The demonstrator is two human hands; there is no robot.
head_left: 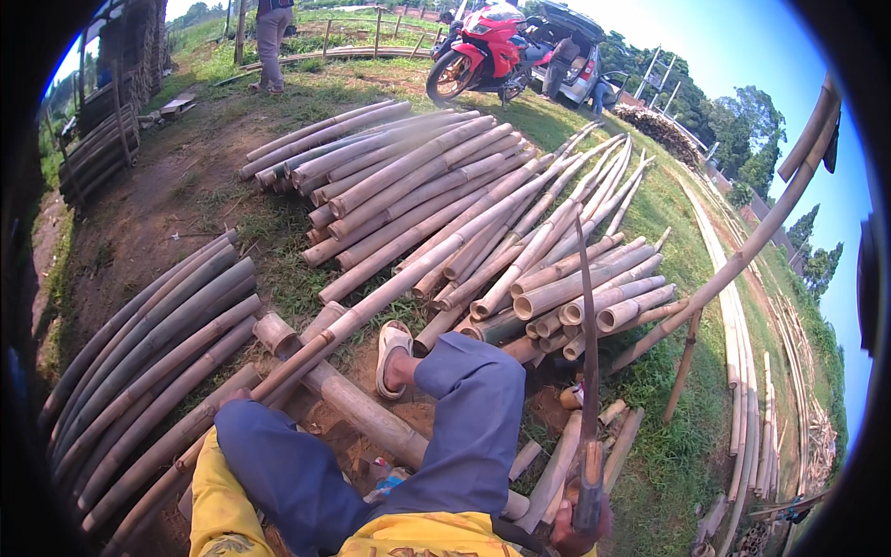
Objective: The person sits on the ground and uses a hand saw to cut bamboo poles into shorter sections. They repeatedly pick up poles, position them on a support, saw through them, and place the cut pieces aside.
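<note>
My right hand, at the lower edge, is closed round the handle of a long, narrow machete. Its dark blade points upward. A long bamboo pole slants from the lower left toward the upper right, across a thick bamboo log on the ground. Beside my left knee, my left hand is closed on this pole; the knee hides part of the hand. My sandalled foot rests on the ground right of the pole.
Cut bamboo poles lie in a large stack ahead, with more cut ends near my right knee. Another bundle is at left. A bamboo post leans at right. Farther off are a red motorcycle, a car and people.
</note>
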